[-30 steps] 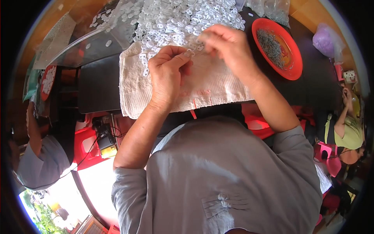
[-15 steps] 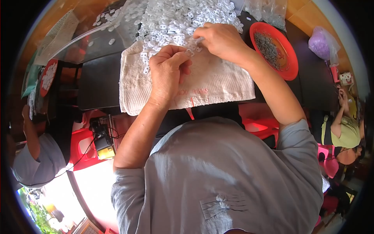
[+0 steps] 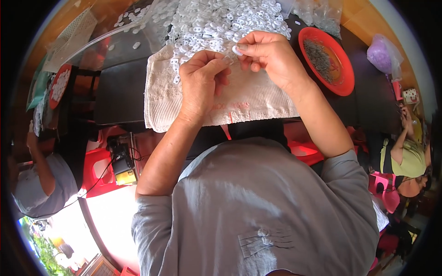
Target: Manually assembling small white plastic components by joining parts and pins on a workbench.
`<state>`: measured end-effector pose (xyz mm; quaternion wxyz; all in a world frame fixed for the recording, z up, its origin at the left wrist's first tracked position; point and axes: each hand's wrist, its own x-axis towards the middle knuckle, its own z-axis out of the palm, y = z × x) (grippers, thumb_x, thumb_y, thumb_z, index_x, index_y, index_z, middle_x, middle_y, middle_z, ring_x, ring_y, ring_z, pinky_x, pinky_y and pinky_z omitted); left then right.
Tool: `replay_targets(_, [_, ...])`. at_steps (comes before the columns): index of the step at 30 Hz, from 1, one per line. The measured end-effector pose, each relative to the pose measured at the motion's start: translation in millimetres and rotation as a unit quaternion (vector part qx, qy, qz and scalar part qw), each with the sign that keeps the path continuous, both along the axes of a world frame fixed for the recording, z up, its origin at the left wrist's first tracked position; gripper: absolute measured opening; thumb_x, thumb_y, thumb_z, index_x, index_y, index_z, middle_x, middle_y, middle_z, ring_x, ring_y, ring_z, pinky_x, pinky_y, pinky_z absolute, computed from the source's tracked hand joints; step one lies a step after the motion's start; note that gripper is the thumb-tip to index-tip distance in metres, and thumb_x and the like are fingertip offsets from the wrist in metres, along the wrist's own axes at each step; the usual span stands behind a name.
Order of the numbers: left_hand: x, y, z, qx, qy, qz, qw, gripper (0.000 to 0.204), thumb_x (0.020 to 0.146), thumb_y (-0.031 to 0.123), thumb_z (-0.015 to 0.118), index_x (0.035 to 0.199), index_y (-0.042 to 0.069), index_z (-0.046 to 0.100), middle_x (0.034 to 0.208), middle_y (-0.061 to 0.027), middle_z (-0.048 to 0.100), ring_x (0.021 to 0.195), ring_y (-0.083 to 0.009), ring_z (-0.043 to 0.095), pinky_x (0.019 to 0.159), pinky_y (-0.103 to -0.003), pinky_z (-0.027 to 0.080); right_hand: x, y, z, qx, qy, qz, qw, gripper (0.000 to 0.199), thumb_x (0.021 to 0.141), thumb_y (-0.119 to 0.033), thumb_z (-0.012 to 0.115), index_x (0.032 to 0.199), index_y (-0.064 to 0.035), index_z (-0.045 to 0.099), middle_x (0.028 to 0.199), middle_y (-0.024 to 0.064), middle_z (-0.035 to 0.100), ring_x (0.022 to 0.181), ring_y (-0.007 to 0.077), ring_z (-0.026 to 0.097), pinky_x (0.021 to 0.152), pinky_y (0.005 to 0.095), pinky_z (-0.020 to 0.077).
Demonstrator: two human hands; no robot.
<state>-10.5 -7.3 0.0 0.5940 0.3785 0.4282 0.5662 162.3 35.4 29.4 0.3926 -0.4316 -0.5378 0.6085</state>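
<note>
My right hand (image 3: 271, 57) is closed in a pinch on a small white oval plastic piece (image 3: 236, 50), held flat between thumb and forefinger. Just left of it, my left hand (image 3: 201, 76) is also closed, thumb pressed against the bent forefinger. Something pale and tiny shows at its fingertips, too small to name. The two sets of fingertips are close together but apart, above a cream towel (image 3: 267, 99). Beyond them spreads a big heap of white oval pieces with holes (image 3: 207, 23), some spilling onto the towel's far edge.
An orange-red plate (image 3: 348, 73) of small grey metal bits stands to the right on the dark table (image 3: 119, 96). Clear bags (image 3: 322, 14) lie behind it, a purple bag (image 3: 380, 57) farther right. Left are a white perforated basket (image 3: 76, 34) and co-workers' arms (image 3: 39, 156).
My right hand has come back from the heap toward me, bringing a white oval piece beside the left fingertips. My left hand has barely moved and stays pinched.
</note>
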Motion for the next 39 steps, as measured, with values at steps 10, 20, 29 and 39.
replay_targets(10, [2,1,-1,0.009,-0.010,0.028,1.000,0.008,0.083,0.006,0.063,0.085,-0.002,0.061,0.067,-0.0061,0.061,0.048,-0.0077,0.052,0.037,-0.021,0.036,-13,-10,-6,0.032,0.021,-0.047,0.998,0.011,0.086,-0.010,0.066,0.090,0.0004,0.065,0.077,0.0036,0.065,0.065,0.0102,0.060,0.053,0.0203,0.0399])
replay_targets(20, [2,1,-3,0.016,-0.018,0.032,0.999,0.008,0.084,0.006,0.063,0.085,-0.002,0.060,0.068,-0.0066,0.062,0.048,-0.0076,0.052,0.037,-0.020,0.037,-19,-16,-7,0.054,0.029,-0.081,0.995,0.012,0.087,-0.011,0.064,0.090,0.0001,0.065,0.079,0.0039,0.065,0.065,0.0105,0.060,0.056,0.0213,0.0409])
replay_targets(29, [2,1,-4,0.028,-0.018,0.019,0.999,0.010,0.087,0.007,0.064,0.088,-0.002,0.060,0.068,-0.0052,0.062,0.052,-0.0070,0.053,0.040,-0.019,0.038,-18,-14,-12,0.033,0.006,-0.035,0.999,0.014,0.089,-0.015,0.062,0.093,-0.0020,0.064,0.078,0.0022,0.064,0.068,0.0088,0.060,0.057,0.0209,0.0409])
replay_targets(39, [6,-6,4,0.122,-0.005,-0.023,0.992,0.024,0.083,-0.005,0.066,0.107,-0.003,0.062,0.081,-0.0068,0.066,0.063,-0.0089,0.058,0.048,-0.020,0.043,2,-7,-3,-0.049,0.067,0.088,0.993,0.022,0.091,-0.022,0.063,0.090,-0.0007,0.063,0.071,0.0039,0.060,0.059,0.0108,0.058,0.049,0.0196,0.0389])
